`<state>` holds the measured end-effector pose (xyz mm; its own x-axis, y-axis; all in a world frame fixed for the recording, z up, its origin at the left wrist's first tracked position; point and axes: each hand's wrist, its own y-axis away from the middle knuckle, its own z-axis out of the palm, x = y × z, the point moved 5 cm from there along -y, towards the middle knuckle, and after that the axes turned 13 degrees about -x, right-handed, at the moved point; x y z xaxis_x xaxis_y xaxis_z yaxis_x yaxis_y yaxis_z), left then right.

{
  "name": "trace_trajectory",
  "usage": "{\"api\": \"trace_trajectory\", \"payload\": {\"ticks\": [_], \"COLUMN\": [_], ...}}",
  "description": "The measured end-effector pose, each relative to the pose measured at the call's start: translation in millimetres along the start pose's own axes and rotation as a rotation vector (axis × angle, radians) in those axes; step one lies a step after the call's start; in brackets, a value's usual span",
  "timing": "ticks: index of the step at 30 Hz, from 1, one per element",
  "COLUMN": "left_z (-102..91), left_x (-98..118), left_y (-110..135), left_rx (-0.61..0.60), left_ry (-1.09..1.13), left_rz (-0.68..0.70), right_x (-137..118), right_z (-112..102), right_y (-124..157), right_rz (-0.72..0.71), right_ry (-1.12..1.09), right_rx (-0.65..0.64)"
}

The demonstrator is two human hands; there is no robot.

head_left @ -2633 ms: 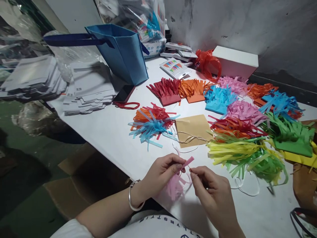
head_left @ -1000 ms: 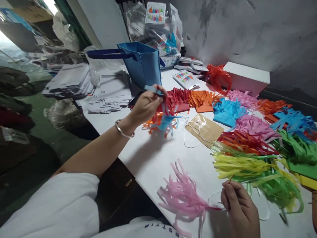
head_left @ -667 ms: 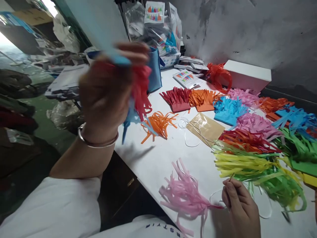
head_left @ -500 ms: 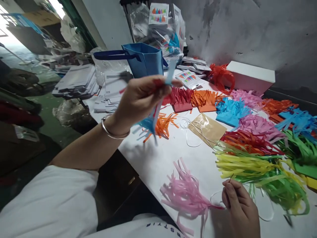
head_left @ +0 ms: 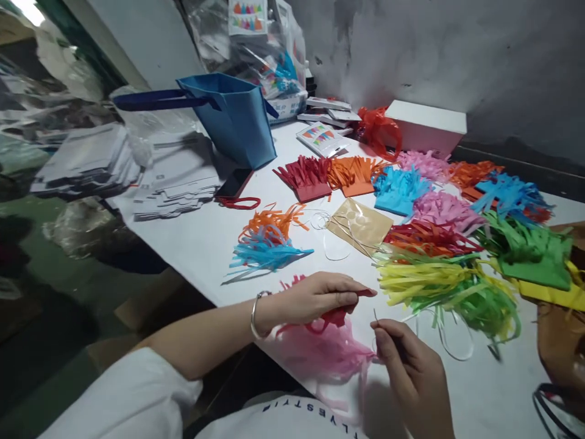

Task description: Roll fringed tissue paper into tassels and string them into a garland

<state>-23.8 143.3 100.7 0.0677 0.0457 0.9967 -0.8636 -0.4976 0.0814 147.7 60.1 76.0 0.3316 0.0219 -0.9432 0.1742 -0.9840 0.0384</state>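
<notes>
My left hand (head_left: 326, 297) is closed round a red tissue-paper tassel (head_left: 336, 317), whose fringe shows beneath the palm and behind the wrist. Its twisted tip pokes out at the fingertips. Between thumb and forefinger, my right hand (head_left: 406, 366) pinches a thin needle (head_left: 375, 315) that points up, a short way from the red tip. Below the red tassel lies a pink tassel (head_left: 326, 353), its twisted end close to my right fingers. A blue tassel (head_left: 269, 251) and an orange tassel (head_left: 274, 221) lie together farther up the table.
Fringed paper bundles, such as a green one (head_left: 532, 256) and yellow tassels (head_left: 425, 283), cover the right side. White string (head_left: 457, 353) loops near them. A brown packet (head_left: 359, 225) lies mid-table. Behind are a phone (head_left: 235, 183), a blue bag (head_left: 233, 122), paper stacks (head_left: 178, 177) and a white box (head_left: 427, 125).
My left hand has come down from in front of the bag to beside my right hand. The blue tassel it held now lies by the orange one; the red tassel is in its fingers.
</notes>
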Motion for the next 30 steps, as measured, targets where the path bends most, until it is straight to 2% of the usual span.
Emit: {"api": "trace_trajectory", "payload": {"ticks": [2, 5, 12, 24, 26, 28, 30], "left_z": [13.8, 31.2, 40.8, 40.8, 38.0, 35.2, 33.9], "left_x": [-18, -33, -40, -43, -40, -34, -27], "left_y": [-2, -5, -6, -5, -2, 1, 4], "left_rx": [0.056, 0.047, 0.099, 0.136, 0.159, 0.181, 0.194], "left_ry": [0.281, 0.561, 0.681, 0.619, 0.485, 0.242, -0.02], "left_rz": [-0.016, 0.005, 0.051, 0.08, 0.078, 0.046, 0.023], "right_x": [-11, -19, -22, -20, -19, -14, -7], "right_z": [3, 5, 2, 4, 2, 2, 2], "right_y": [2, 1, 0, 1, 0, -1, -2], "right_rz": [-0.042, -0.062, -0.083, -0.027, 0.016, 0.099, 0.191], "right_ry": [0.028, 0.081, 0.094, 0.079, 0.069, -0.008, -0.148], "right_rx": [0.018, 0.039, 0.064, 0.02, -0.037, -0.119, -0.146]}}
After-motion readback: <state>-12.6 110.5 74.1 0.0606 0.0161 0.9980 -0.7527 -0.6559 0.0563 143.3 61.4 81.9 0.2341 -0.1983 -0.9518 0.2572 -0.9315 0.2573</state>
